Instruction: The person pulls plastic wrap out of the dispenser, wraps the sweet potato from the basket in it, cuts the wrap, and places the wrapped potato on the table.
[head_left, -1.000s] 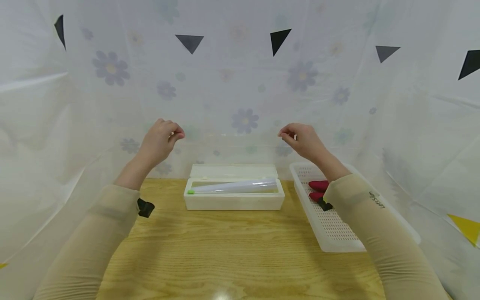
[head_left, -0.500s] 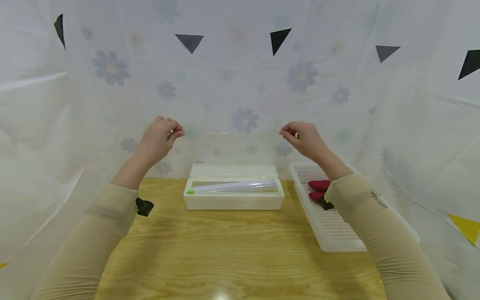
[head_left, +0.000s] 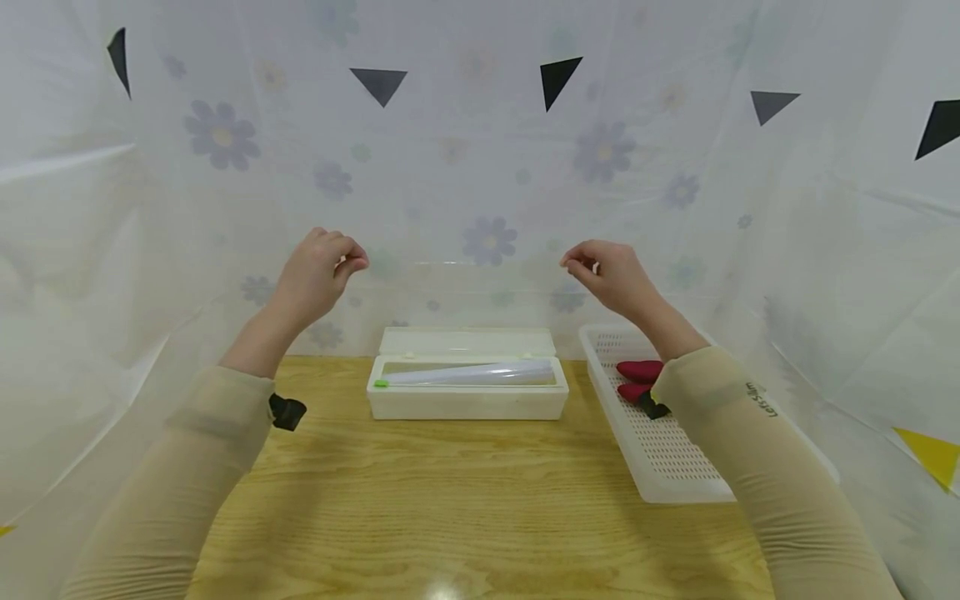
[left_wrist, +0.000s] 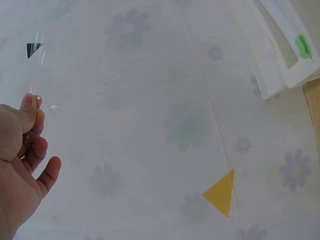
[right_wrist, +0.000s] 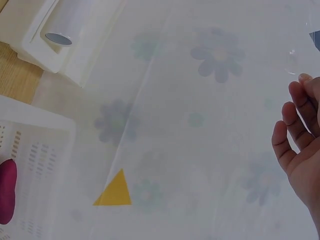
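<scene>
A sheet of clear cling film is stretched between my two raised hands, showing mostly as faint glints. My left hand pinches its left end between thumb and forefinger; creases in the film catch light at those fingertips in the left wrist view. My right hand pinches the other end, its remaining fingers loosely bent in the right wrist view. Below, on the table, stands a white cling film dispenser box with its lid tipped back. Inside lies a film roll; a green slide cutter sits at the left.
A white perforated basket stands to the right, under my right forearm. Dark red, elongated things, like sweet potatoes, lie in it. The wood-grain table ends at a flowered sheet hanging behind and at both sides.
Both hands have risen slightly, the right also drifting a little to the right, with the film still between them. Box and basket have stayed put.
</scene>
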